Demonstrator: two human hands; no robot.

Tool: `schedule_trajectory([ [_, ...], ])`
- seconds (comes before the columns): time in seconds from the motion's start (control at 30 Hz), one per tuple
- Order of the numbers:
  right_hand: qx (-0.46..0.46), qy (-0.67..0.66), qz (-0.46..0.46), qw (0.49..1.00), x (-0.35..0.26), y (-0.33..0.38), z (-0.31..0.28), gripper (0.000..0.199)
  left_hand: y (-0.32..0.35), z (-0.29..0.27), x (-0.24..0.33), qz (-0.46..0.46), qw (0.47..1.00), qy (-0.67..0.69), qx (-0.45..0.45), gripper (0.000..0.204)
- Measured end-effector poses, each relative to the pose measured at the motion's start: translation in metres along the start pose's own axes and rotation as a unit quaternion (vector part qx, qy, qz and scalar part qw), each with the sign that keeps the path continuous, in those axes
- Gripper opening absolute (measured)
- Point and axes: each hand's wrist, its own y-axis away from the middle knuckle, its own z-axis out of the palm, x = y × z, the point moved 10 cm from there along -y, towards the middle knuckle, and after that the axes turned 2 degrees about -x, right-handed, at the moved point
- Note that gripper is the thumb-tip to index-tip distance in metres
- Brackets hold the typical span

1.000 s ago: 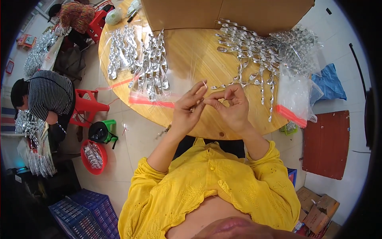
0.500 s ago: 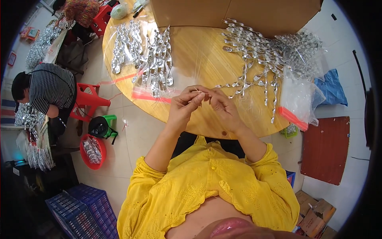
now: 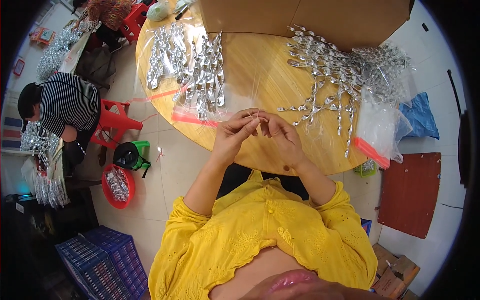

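My left hand [image 3: 233, 135] and my right hand [image 3: 284, 136] meet over the near edge of the round wooden table, fingertips almost touching. Thin clear threads [image 3: 256, 90] run from the fingers toward the far side of the table. The left thumb and forefinger pinch them; the right fingers are curled closed around the same threads, partly hidden. Silver twisted ornaments [image 3: 314, 107] lie just right of my hands, loose thread ends among them. To the left, more silver twisted ornaments [image 3: 207, 82] rest in rows on clear plastic bags with a red strip.
A large cardboard box [image 3: 265, 19] stands at the table's far edge. Clear bags [image 3: 375, 122] and a blue bag [image 3: 420, 116] sit at the right. On the floor are a red basin [image 3: 129, 192] and blue crates [image 3: 107, 260]. A person in stripes [image 3: 67, 102] sits at left.
The view has shifted slightly, so the table sits a little further right. My right fingers have curled and changed position slightly beside the left fingertips; both hands stay together on the threads.
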Motion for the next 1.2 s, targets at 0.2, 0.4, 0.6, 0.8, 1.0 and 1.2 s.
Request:
schedule_trajectory([
  [0.2,0.011,-0.040,0.001,0.999,-0.002,0.000,0.009,0.035,0.005,-0.001,-0.011,-0.055,0.994,0.089,-0.009,0.017],
  [0.4,-0.093,0.362,-0.183,0.909,-0.030,-0.004,0.017,0.025,0.014,-0.002,-0.025,-0.124,0.988,0.024,-0.087,0.019],
  [0.6,-0.091,0.358,-0.214,0.904,-0.029,-0.003,0.014,0.017,0.018,-0.007,-0.037,-0.163,0.984,0.024,-0.071,0.021],
  [0.8,-0.015,0.200,-0.116,0.973,-0.012,-0.004,-0.005,0.010,0.022,-0.024,-0.039,-0.157,0.985,0.046,0.062,0.019],
  [1.0,-0.039,-0.431,0.094,0.896,0.029,-0.006,-0.015,0.013,0.037,-0.033,-0.043,-0.164,0.986,-0.002,-0.003,0.018],
  [1.2,-0.121,0.329,-0.104,0.931,-0.024,-0.003,0.016,0.011,0.049,-0.029,-0.038,-0.151,0.989,0.000,0.006,0.019],
])
